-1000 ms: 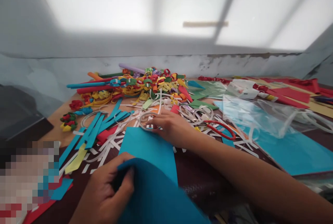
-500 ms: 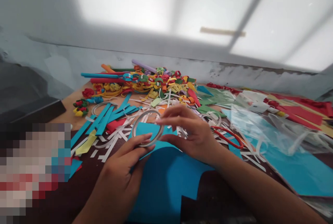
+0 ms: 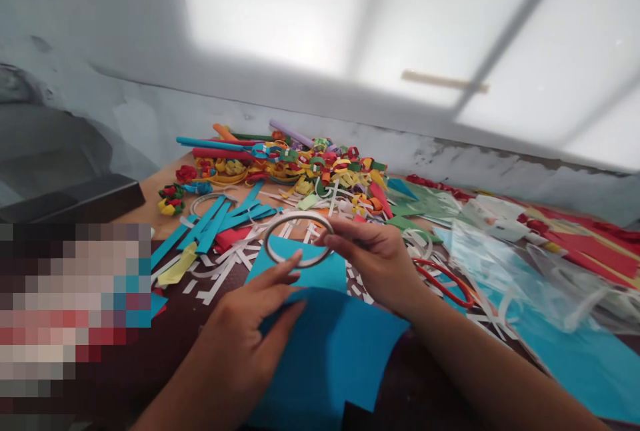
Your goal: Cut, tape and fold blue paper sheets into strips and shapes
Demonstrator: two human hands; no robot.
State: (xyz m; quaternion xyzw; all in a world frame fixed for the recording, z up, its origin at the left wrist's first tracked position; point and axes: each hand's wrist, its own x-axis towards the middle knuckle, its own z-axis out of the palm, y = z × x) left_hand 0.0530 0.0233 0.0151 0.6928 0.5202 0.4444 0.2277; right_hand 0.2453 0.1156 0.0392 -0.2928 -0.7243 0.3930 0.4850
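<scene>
Right hand [image 3: 383, 261] grips tape roll [image 3: 299, 215]; left hand [image 3: 250, 327] reaches its near rim. Paper sheet [image 3: 325, 351] in left hand, nearer the body than the roll. Second sheet [image 3: 325, 276] lies beneath and beyond. Left of grip: cut strips [image 3: 214, 229] overlap on table [image 3: 159, 221]. Behind grip: heaped paper chains [image 3: 320, 163], then wall [image 3: 385, 144]. Right, apart: sheets under plastic film [image 3: 560, 344].

The right hand's fingers [image 3: 353, 236] cover a stretch of the thin grey-white ring [image 3: 300, 216], and the curved dark-blue paper sheet [image 3: 325, 344] — its left side behind the left hand [image 3: 245, 324] — hides the near end of the flat bright-blue paper [image 3: 330, 277]. Coarse pixels [image 3: 75, 311] blot out the lower left; the plastic-covered blue sheet [image 3: 565, 344] runs off the right edge.
</scene>
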